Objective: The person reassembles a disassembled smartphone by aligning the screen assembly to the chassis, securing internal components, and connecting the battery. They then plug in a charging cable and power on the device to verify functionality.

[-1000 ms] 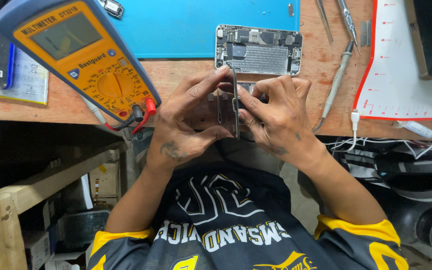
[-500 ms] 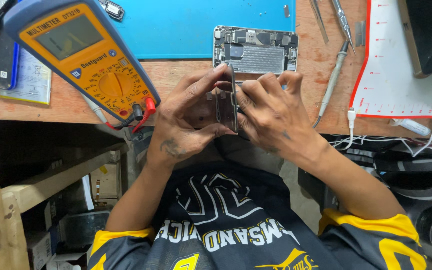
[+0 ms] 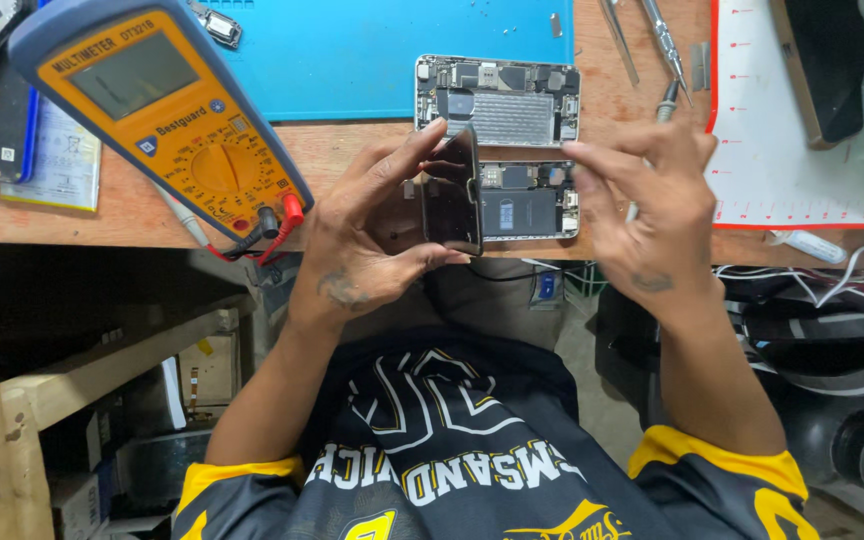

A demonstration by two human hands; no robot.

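— What was the left hand [image 3: 367, 240] gripping?

— From my feed, a glossy black screen panel [image 3: 452, 190], thin and flat, stood on edge over the worn wooden desk [image 3: 352, 160], pinched between thumb and fingers.

— And the right hand [image 3: 647, 215]?

— Loose and half-curled, fingers spread, holding nothing, just right of the opened phone [image 3: 512, 150] with its bare metal boards.
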